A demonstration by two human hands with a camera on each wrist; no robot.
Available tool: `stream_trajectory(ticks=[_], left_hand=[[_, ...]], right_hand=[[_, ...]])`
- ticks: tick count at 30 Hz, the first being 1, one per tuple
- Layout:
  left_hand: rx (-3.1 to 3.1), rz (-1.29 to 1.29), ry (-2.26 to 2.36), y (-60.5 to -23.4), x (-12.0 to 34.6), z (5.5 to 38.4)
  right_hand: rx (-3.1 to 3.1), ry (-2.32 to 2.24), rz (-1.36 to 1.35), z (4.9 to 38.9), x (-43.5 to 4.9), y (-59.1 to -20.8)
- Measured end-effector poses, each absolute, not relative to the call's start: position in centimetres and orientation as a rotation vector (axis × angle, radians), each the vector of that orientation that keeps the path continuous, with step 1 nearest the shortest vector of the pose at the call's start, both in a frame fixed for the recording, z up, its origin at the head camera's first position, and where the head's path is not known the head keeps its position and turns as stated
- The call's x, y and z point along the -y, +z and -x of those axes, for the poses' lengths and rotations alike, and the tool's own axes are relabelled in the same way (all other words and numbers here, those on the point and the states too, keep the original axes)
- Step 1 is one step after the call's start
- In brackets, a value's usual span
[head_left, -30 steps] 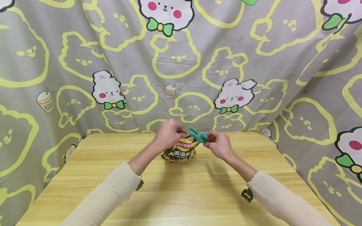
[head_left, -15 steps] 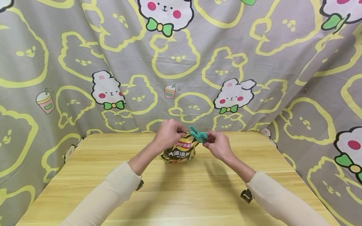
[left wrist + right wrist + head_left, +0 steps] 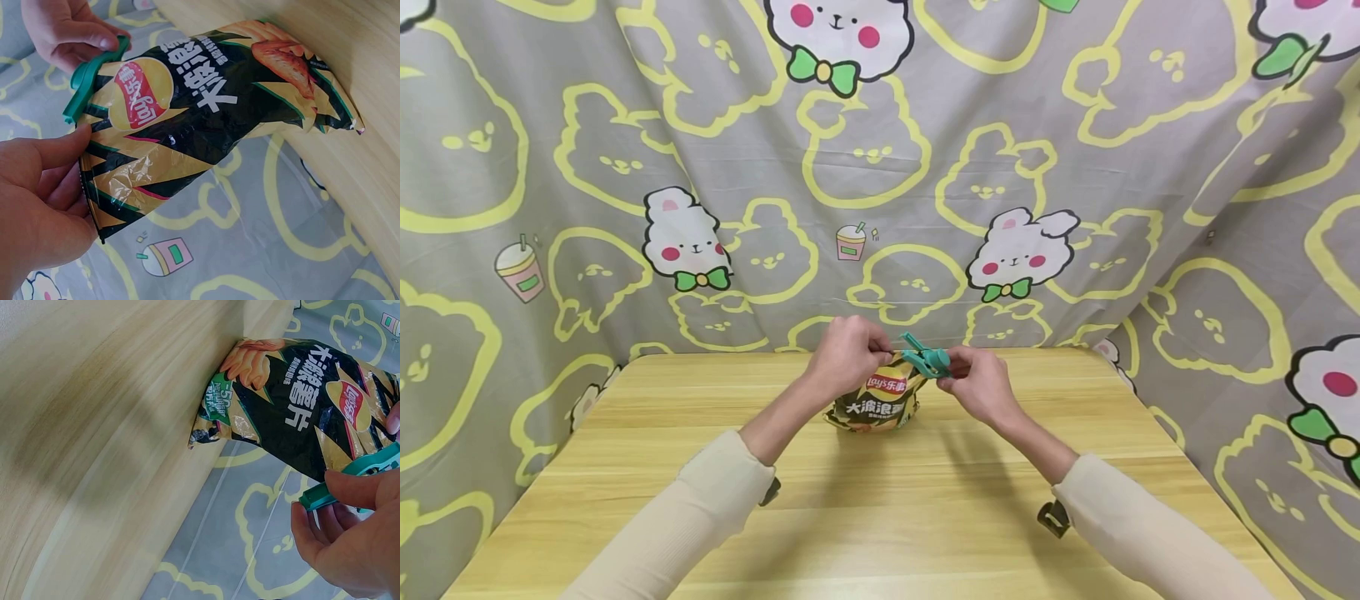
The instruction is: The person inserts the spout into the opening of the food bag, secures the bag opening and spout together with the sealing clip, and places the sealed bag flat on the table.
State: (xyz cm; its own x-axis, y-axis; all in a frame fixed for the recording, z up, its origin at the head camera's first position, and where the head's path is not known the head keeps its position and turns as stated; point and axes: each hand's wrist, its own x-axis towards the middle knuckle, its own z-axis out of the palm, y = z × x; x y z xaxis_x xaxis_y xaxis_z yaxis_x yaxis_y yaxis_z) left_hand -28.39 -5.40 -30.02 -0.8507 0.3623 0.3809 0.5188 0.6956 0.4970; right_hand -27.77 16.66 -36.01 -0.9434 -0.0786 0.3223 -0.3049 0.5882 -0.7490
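A black and gold bag of potato chips [image 3: 880, 410] stands upright on the table, its top edge raised. My left hand [image 3: 847, 360] pinches one end of that edge between thumb and fingers, as the left wrist view shows. At the other end, a teal bag clip [image 3: 934, 363] has its arms spread apart, the lower one lying across the front of the bag's [image 3: 200, 94] top. My right hand [image 3: 983, 383] holds the clip by its round end. In the right wrist view, thumb and fingers grip the clip [image 3: 317, 497], and only a left fingertip [image 3: 394, 419] shows.
The light wooden table [image 3: 850, 517] extends in front of the bag and to both sides. Behind it hangs a grey curtain [image 3: 880, 183] with cartoon animals, which also closes in the left and right sides. A dark strap piece [image 3: 1054, 518] shows under the right sleeve.
The clip's upper arm has swung up a little, so its arms stand farther apart than one second ago. The bag and my left hand have stayed in place.
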Motion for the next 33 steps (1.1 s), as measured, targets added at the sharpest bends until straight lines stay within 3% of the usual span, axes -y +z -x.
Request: stream_trajectory(ticks=[33], left_hand=[[2.645, 0.707, -0.882, -30.01, 5.45, 28.25]], right_hand=[[2.542, 1.161, -0.357, 28.1, -16.22, -36.37]])
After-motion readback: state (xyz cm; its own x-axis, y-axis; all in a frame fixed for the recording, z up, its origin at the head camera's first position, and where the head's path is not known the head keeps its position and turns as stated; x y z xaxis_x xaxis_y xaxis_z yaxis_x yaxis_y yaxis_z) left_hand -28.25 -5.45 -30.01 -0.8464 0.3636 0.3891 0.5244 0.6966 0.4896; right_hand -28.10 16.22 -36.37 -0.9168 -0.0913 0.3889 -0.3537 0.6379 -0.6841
